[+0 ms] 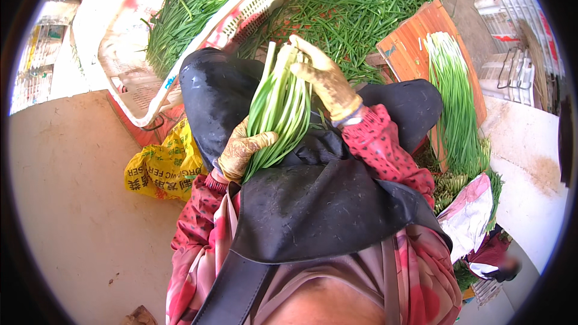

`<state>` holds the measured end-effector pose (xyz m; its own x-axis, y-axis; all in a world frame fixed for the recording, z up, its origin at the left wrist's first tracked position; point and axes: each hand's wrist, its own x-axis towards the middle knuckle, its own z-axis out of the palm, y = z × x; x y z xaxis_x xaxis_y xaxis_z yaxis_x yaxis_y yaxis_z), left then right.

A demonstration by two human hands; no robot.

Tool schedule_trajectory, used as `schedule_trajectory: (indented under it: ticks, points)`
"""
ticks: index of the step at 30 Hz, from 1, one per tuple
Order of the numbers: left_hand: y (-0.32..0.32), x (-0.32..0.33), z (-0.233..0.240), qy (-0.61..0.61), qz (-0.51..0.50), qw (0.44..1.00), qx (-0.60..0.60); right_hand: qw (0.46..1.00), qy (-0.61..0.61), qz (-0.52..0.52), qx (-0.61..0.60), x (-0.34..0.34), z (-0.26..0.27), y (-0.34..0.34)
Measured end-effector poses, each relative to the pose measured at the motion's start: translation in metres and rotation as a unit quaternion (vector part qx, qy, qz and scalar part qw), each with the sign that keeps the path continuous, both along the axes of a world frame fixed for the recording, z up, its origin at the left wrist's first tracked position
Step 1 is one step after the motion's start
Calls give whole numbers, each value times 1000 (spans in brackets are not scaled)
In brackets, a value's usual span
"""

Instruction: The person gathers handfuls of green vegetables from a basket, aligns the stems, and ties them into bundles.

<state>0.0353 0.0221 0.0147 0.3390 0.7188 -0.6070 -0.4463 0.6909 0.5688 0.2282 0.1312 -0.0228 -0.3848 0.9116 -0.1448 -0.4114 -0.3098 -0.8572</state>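
Above my lap is a bunch of garlic chives (281, 99), pale stalk ends pointing away from me and green leaves towards me. My left hand (244, 149), in a stained, light-coloured glove, grips its leafy part with the thumb across the front. At the pale end, my right hand (323, 76), gloved alike, has thumb and fingers around the stalk ends; part of its grip is hidden. Beneath the bunch, a black apron (325, 207) covers my lap. A neatly aligned bundle of chives (451, 95) rests on a wooden board (406, 49) to my right.
Loose green leaves (356, 4) are heaped ahead. A white plastic basket (246, 18) holds more chives (192, 13) at front left. Beside my left knee lies a yellow printed bag (165, 167). Stacked white crates (510, 13) stand far right; another person (494, 257) is at lower right.
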Motion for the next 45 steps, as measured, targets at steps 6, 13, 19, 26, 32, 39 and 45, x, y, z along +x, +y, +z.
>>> schedule_trajectory:
  ticks: [6, 13, 19, 26, 32, 39, 45]
  points:
    - [35, -31, 20, 56, -106, 987, 104, 997, 81, 4, -8, -18, 2, 6]
    - [89, 3, 13, 91, -249, 957, 119, 989, -60, -14, 137, -12, 11, 4]
    - [79, 5, -5, -31, -107, 994, 14, 980, -141, -23, 142, 7, 0, -5]
    - [78, -1, -24, -21, -61, 998, 10, 762, -459, -151, 432, 34, 37, 1]
    - [75, -6, -22, -59, -12, 998, 22, 705, -549, -88, 440, -5, 18, -24]
    - [72, -5, -23, -30, 2, 999, 38, 814, -476, -57, 328, -7, -10, -23]
    - [61, 8, -32, 45, 58, 992, 100, 771, -521, -64, 360, -14, -12, -26]
